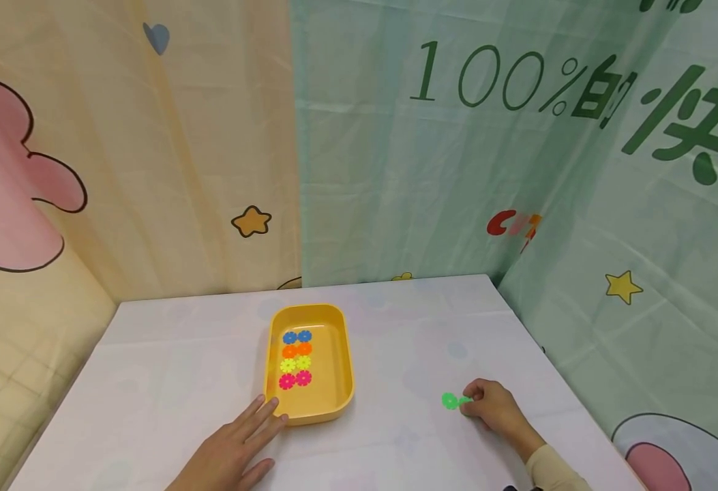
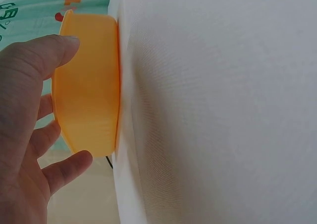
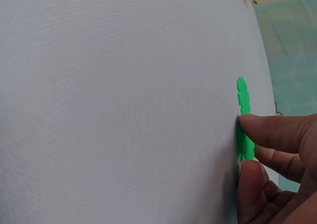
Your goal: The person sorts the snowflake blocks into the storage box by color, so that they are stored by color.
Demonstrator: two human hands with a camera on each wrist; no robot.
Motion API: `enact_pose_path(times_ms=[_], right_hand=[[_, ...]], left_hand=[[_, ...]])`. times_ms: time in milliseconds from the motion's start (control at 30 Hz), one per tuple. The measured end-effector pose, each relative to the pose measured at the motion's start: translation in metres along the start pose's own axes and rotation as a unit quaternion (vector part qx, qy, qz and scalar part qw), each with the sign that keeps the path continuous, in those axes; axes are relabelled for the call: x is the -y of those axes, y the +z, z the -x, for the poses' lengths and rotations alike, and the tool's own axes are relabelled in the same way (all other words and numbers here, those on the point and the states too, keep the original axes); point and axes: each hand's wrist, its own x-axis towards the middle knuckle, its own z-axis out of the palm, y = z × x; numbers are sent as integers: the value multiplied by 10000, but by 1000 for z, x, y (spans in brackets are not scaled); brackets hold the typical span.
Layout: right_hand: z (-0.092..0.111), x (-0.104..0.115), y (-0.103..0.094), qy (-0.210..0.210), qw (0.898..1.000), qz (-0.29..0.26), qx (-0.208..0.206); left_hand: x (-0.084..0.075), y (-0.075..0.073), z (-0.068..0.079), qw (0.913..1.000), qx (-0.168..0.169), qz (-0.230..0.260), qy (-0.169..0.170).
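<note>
My right hand [image 1: 492,409] pinches a green snowflake disc [image 3: 245,144] close over the tabletop, its fingers covering part of the disc in the head view. A second green disc [image 1: 450,401] sits right at its left edge. My left hand [image 1: 231,447] is spread with fingers straight at the near left corner of the yellow tray [image 1: 336,354]; in the left wrist view the fingertips overlap the tray's wall [image 2: 89,85]. Inside the tray lie pairs of discs: blue [image 1: 297,337], orange [image 1: 296,350], yellow [image 1: 295,365] and pink [image 1: 295,380], in rows along its left half.
A white cloth covers the table [image 1: 395,327]. Printed curtains [image 1: 383,170] hang behind it and along both sides. A dark object [image 1: 512,488] shows at the bottom edge by the right sleeve [image 1: 551,467].
</note>
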Motion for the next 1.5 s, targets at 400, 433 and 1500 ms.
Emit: enact_pose_path(times_ms=[400,433,1500], right_hand=[[4,5,-6,272,9980,-537,194],[4,5,-6,294,9974,-618,227],[-19,43,-26,327,9709,-2364,194]], left_hand=[[0,0,1,9999,-105,-80,61],[0,1,1,9997,-166,-130,97],[-1,0,0,10000,42,21,-77]])
